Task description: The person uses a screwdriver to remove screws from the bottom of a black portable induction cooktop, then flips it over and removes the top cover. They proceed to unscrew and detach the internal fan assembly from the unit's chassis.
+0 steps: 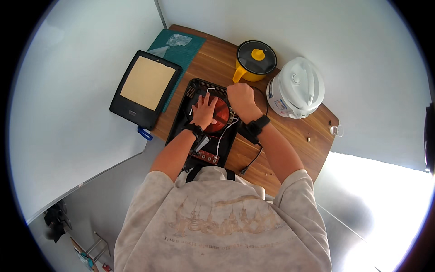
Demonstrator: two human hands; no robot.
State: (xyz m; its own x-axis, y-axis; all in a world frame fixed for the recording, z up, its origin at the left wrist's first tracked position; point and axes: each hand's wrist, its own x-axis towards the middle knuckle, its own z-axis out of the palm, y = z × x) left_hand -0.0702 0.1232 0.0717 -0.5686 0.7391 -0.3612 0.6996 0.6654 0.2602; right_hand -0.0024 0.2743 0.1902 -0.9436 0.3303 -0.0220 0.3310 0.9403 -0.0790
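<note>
A black induction cooker base (177, 121) lies opened in front of me, its insides showing. In it sits a round copper-red coil (222, 115), with white wires and a small red circuit board (209, 157) nearer to me. My left hand (205, 111) rests on the coil's left side, fingers spread. At the base's far right corner my right hand (242, 97) is closed in a fist. What it grips, if anything, is hidden beneath it. A black power cord with a plug (244, 171) lies right of the base.
To the left, a black panel with a tan sheet (147, 83) overlaps a green cutting mat (192, 47) bearing clear plastic (178, 40). A yellow pot (256, 58) and white rice cooker (297, 88) stand far right. A small glass jar (337, 130) sits at the table's right edge.
</note>
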